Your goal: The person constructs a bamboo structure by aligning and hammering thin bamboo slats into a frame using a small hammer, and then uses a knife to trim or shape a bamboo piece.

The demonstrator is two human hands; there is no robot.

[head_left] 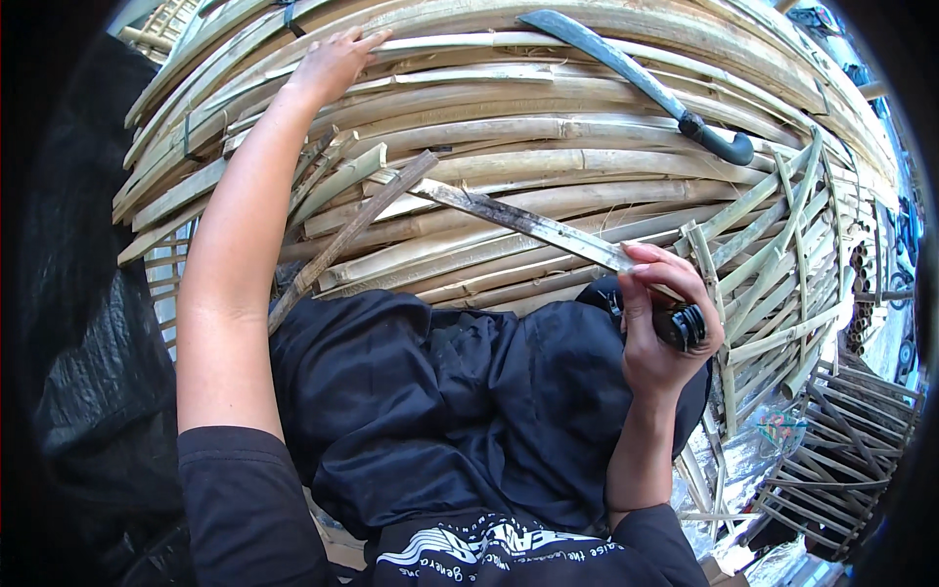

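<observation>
My left hand (337,67) is stretched far forward over the pile of split bamboo strips (509,132). Its fingers reach out and touch a strip near the top left of the pile. Close above my lap, my right hand (669,318) is closed round the black ribbed handle (679,328) of what looks like a long straight knife. Its narrow, dark-stained blade (528,223) points up and to the left, over the bamboo. The blade's far end lies by a brown stick (357,230), and I cannot tell whether they touch.
A machete (626,73) with a black hooked handle lies across the far strips. Thin bamboo slats (773,245) are stacked crisscross on the right. A slatted rack (831,460) stands at the lower right, and black plastic sheeting (93,323) hangs along the left.
</observation>
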